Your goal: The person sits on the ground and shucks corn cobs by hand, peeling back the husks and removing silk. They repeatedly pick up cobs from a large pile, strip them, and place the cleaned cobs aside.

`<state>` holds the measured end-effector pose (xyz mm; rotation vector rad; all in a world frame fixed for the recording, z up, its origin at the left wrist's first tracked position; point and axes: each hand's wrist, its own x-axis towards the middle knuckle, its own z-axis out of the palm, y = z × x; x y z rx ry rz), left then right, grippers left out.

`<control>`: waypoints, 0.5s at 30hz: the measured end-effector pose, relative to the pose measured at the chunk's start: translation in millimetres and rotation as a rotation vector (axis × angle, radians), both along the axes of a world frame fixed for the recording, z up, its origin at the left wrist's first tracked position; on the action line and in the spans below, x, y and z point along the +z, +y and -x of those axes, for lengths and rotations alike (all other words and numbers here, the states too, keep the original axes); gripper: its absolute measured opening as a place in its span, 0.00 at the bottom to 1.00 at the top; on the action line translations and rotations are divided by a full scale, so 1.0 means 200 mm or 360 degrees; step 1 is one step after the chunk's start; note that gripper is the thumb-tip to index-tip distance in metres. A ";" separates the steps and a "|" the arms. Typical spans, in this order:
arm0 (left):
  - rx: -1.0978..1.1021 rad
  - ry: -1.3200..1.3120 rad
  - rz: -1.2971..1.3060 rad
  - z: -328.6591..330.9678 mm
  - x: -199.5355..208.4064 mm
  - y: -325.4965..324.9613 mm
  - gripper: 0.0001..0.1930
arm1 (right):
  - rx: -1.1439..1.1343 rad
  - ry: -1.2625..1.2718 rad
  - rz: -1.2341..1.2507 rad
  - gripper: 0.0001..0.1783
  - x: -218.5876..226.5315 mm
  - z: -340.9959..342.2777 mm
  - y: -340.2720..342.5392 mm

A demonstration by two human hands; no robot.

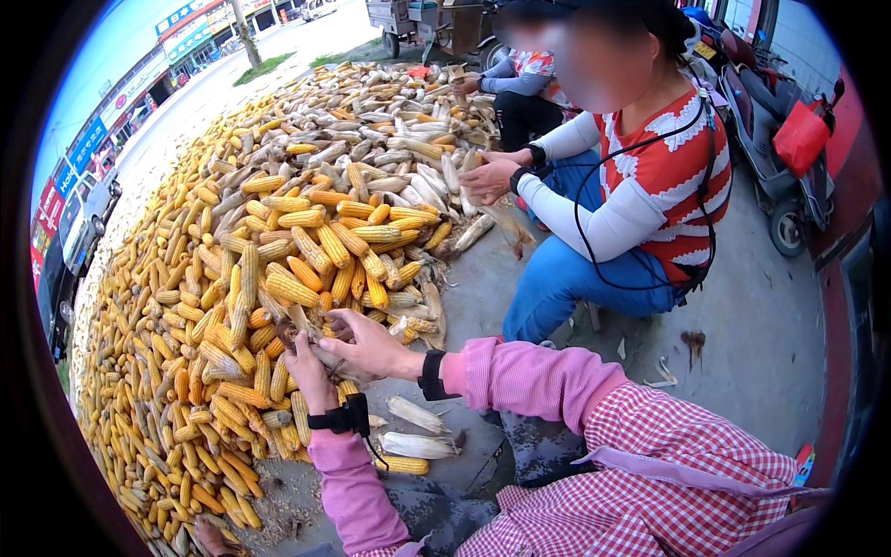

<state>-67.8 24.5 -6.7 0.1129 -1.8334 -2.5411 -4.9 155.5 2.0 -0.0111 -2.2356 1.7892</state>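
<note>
Both my hands are closed around an ear of corn in its pale dry husk (351, 366), held over the near right edge of a big heap of corn (200, 362). My left hand (314, 379) grips it from below, its fingers near the brownish end. From the right, my right hand (371, 345) has its fingers bent over the husk, which they partly hide. Beneath and around my hands lie bare yellow cobs. Two husked ears (415, 446) and a yellow cob (403, 465) rest on the concrete by my left wrist.
To the right sits a co-worker (640, 186) holding an ear, with another person (529, 84) behind. Unhusked ears (371, 153) cover the heap's far side. A hand (213, 537) shows at the lower left. Scooters (775, 148) stand at the right, a cart (436, 23) at the back.
</note>
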 end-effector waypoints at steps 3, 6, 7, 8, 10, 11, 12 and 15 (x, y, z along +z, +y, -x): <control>-0.0037 -0.0148 -0.0188 0.01 0.02 0.00 0.11 | 0.0045 -0.0101 -0.0140 0.45 -0.05 0.01 0.00; -0.0082 -0.0129 -0.0259 0.07 -0.08 -0.14 0.11 | 0.0507 -0.0400 -0.0092 0.52 -0.01 0.03 0.01; -0.0113 -0.0123 -0.0295 0.07 -0.07 -0.13 0.10 | 0.0652 -0.0467 -0.0083 0.53 0.00 0.03 0.02; -0.0039 -0.0162 -0.0333 0.04 -0.05 -0.12 0.09 | 0.0647 -0.0398 -0.0263 0.54 -0.03 0.04 0.01; 0.0013 -0.0141 -0.0331 0.04 -0.05 -0.12 0.09 | 0.0749 -0.0311 -0.0316 0.54 -0.04 0.03 0.04; 0.0039 -0.0132 -0.0327 0.04 -0.06 -0.12 0.09 | 0.0800 -0.0269 -0.0341 0.54 -0.04 0.02 0.05; 0.0009 -0.0158 -0.0400 0.05 -0.06 -0.14 0.10 | 0.0866 -0.0285 -0.0294 0.55 -0.05 0.03 0.05; 0.0045 -0.0087 -0.0353 0.10 -0.10 -0.21 0.10 | 0.0904 -0.0344 -0.0302 0.55 -0.03 0.04 0.03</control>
